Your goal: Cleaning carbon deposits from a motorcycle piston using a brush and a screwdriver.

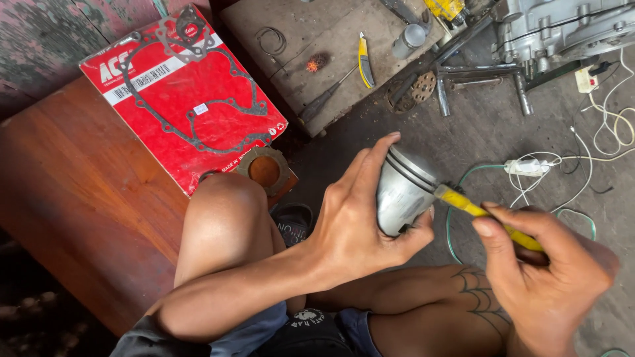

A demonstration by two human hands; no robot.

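The left hand (357,225) is wrapped around a grey metal piston (401,192), thumb under its lower edge and fingers curled over the ringed crown, so the hand is clamped on it and holds it up over the person's knees, tilted with its side toward the other hand; that tilt seems meant to give the tool a clear face to work against. The right hand (546,271) is closed on the yellow handle of a slim tool (483,215), thumb pressed along the top, and the tool's front end touches the piston's side near the rings. What kind of tip it has I cannot tell, since it is hidden at the contact point.

Around them, a red card pack (182,99) with a grey gasket (198,109) laid on it leans on a wooden bench (79,192) at the left, a round friction disc (263,169) just beside its lower corner. On a board (324,53) further off lie a yellow-handled knife (364,63) and a screwdriver (324,99), within reach. An engine case (562,30) stands at the upper right, with white and green wires (549,165) trailing over the floor
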